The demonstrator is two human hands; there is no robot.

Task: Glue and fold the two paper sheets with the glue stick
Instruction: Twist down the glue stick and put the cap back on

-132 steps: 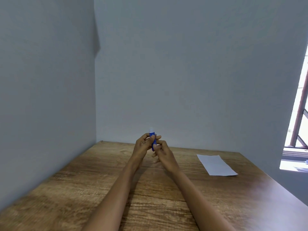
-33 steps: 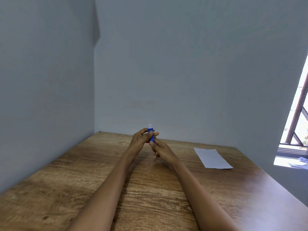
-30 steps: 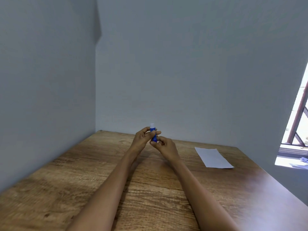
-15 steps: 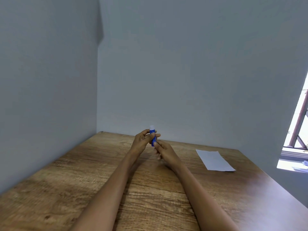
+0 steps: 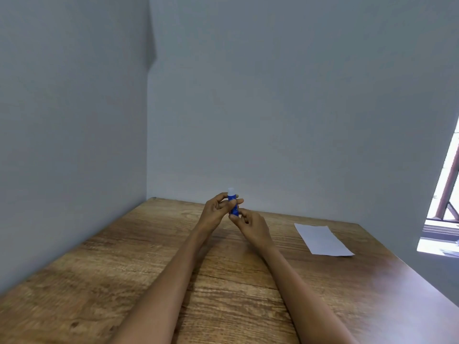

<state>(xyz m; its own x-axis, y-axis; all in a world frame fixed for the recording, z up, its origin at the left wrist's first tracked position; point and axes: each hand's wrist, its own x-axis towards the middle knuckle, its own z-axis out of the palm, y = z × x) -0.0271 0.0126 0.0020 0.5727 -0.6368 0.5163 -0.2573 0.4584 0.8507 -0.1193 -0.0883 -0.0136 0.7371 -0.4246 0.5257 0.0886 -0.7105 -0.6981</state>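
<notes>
A small blue glue stick (image 5: 233,204) with a white top stands upright between both hands above the far middle of the wooden table (image 5: 124,281). My left hand (image 5: 215,212) wraps its upper body with thumb and fingers. My right hand (image 5: 250,224) pinches its lower end from below. White paper (image 5: 323,240) lies flat on the table to the right, well apart from the hands; I can make out only one rectangle there.
Grey walls close the table in on the left and at the back. A bright window (image 5: 444,207) with a brown frame sits at the right edge. The table's right edge runs diagonally toward the lower right corner.
Both hands have stayed together on the glue stick, shifting only slightly while the right fingers work at its lower end. The view has wobbled a little. The paper has not moved.
</notes>
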